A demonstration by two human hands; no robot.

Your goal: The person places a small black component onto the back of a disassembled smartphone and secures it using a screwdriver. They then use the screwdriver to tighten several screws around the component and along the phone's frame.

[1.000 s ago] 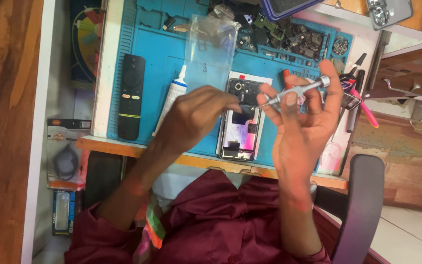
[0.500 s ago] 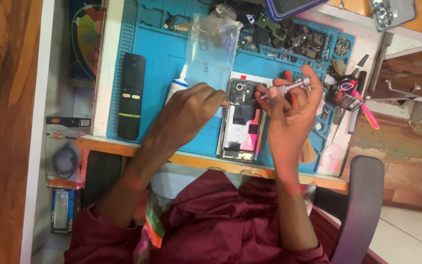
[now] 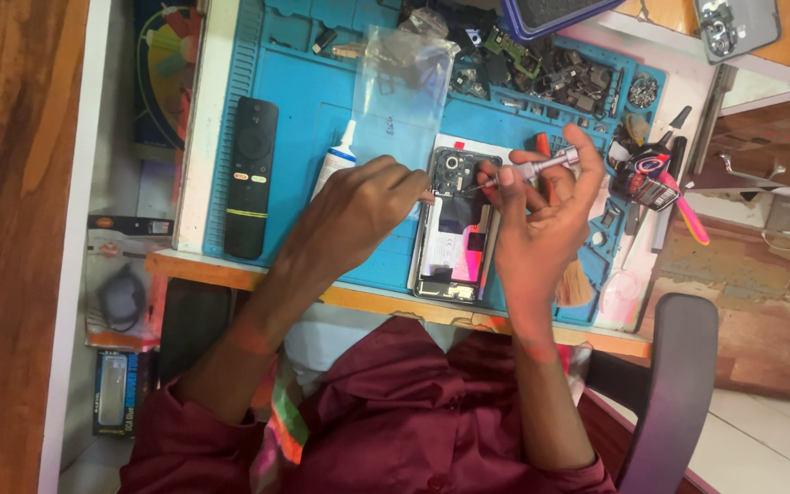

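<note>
Our right hand (image 3: 541, 224) pinched a small silver screwdriver (image 3: 530, 171) between thumb and fingers, its tip set against the upper part of an opened phone (image 3: 454, 229), beside the camera block. Our left hand (image 3: 354, 215) rested with fingers curled together, the fingertips (image 3: 421, 194) pressed to the phone's left edge; we could not tell whether they pinched anything. The phone lay face down, back cover off, near the front edge of a blue work mat (image 3: 285, 82). To the left of our left hand stood a white glue tube (image 3: 333, 167) and, farther left, a black remote control (image 3: 250, 176). A clear plastic bag (image 3: 401, 87) lay above the phone, with loose phone parts (image 3: 550, 78) along the mat's far edge. Red-handled tools (image 3: 656, 178) lay at the right.
</note>
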